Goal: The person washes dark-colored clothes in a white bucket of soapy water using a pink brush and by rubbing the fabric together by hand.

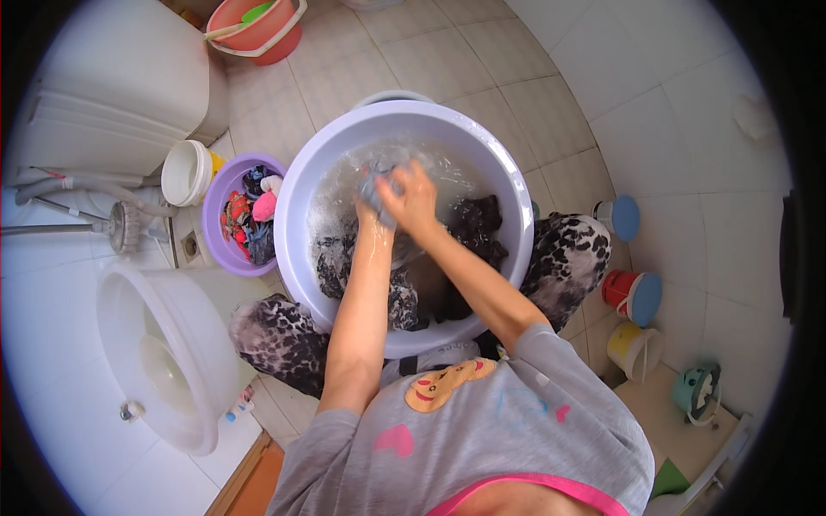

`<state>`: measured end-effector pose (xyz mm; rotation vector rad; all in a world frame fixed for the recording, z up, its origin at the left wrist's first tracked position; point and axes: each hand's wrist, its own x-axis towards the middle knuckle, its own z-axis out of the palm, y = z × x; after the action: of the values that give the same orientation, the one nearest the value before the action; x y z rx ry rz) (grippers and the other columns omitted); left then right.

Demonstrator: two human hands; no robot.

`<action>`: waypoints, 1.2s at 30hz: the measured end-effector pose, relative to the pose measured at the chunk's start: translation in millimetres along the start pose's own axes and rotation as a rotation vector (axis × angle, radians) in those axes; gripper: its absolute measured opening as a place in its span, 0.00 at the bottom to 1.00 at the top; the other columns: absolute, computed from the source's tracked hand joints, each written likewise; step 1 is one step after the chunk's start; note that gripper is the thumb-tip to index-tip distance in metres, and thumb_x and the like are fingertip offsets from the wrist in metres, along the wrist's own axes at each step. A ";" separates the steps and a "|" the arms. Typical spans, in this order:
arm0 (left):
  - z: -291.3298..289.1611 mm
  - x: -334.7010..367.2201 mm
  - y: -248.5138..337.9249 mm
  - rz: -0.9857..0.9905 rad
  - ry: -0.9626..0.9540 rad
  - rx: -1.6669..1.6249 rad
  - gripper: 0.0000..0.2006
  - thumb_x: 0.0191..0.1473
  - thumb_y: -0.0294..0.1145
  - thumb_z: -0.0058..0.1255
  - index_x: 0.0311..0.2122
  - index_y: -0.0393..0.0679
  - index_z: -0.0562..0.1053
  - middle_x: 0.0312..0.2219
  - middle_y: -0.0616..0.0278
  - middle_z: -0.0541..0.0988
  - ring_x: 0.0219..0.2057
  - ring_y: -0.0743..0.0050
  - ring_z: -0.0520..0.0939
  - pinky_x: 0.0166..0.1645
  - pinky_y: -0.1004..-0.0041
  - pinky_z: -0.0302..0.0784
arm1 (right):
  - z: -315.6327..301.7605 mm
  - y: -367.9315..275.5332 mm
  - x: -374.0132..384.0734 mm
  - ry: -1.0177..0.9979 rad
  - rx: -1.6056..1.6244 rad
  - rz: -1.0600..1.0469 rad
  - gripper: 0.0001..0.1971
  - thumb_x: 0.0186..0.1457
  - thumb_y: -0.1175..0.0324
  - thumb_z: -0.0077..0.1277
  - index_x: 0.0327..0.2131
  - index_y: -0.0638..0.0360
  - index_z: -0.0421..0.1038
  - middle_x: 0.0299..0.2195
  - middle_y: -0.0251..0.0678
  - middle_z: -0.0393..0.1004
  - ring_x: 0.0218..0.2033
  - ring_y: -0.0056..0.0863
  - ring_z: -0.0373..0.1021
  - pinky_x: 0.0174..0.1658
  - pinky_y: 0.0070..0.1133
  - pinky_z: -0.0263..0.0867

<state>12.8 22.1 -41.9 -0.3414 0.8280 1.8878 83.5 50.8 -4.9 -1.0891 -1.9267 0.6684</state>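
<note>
A large lavender basin stands between my knees with sudsy, splashing water in it. Over the water, near the basin's middle, my left hand and my right hand are pressed together around a wet grey-blue cloth. The right hand overlaps the left and hides part of it, and both are closed on the cloth. Dark brown clothing lies in the water on the right. A black-and-white patterned garment is half under water near my forearms.
Left of the basin, a small purple tub holds colourful clothes, beside a white bucket. A large whitish tub stands lower left. A red bucket sits far off. Several small buckets, one red, line the right wall.
</note>
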 end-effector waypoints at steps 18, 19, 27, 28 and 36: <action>-35.8 -9.3 21.7 0.773 0.152 2.126 0.20 0.33 0.24 0.51 0.39 0.41 0.67 0.46 0.50 0.59 0.47 0.44 0.59 0.49 0.67 0.58 | -5.5 75.4 -3.1 -0.641 -0.467 0.015 0.23 0.40 0.65 0.49 0.44 0.49 0.61 0.37 0.43 0.60 0.35 0.42 0.64 0.33 0.33 0.64; -34.9 -5.8 27.4 0.717 0.169 2.054 0.21 0.33 0.23 0.50 0.39 0.43 0.67 0.46 0.50 0.59 0.47 0.46 0.60 0.50 0.66 0.59 | -3.6 81.1 3.6 -0.638 -0.468 0.123 0.23 0.39 0.66 0.49 0.43 0.51 0.61 0.35 0.44 0.63 0.35 0.41 0.65 0.34 0.33 0.64; -0.4 -7.3 34.4 -0.097 0.034 0.192 0.21 0.46 0.35 0.45 0.46 0.39 0.61 0.41 0.54 0.67 0.42 0.59 0.68 0.45 0.64 0.65 | -10.0 -26.7 -37.8 -0.165 0.443 0.042 0.17 0.35 0.74 0.45 0.35 0.57 0.62 0.30 0.44 0.65 0.29 0.43 0.65 0.35 0.27 0.62; -1.1 -6.5 36.5 -0.251 -0.247 0.094 0.20 0.48 0.37 0.43 0.45 0.37 0.61 0.40 0.53 0.68 0.41 0.60 0.68 0.44 0.64 0.66 | -18.8 -34.6 -48.2 -0.169 0.429 -0.093 0.18 0.34 0.72 0.46 0.36 0.55 0.63 0.31 0.44 0.64 0.27 0.42 0.65 0.33 0.27 0.63; -9.8 12.9 -1.4 0.155 -0.116 0.368 0.15 0.52 0.38 0.35 0.40 0.39 0.64 0.35 0.58 0.69 0.37 0.68 0.70 0.41 0.72 0.67 | -1.3 -6.6 8.0 -0.035 0.039 -0.033 0.10 0.33 0.61 0.54 0.23 0.51 0.69 0.26 0.42 0.65 0.22 0.41 0.67 0.22 0.29 0.64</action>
<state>6.9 24.7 -56.9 0.0611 1.1238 1.8289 79.2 54.7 3.8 -1.0254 -1.9492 0.7078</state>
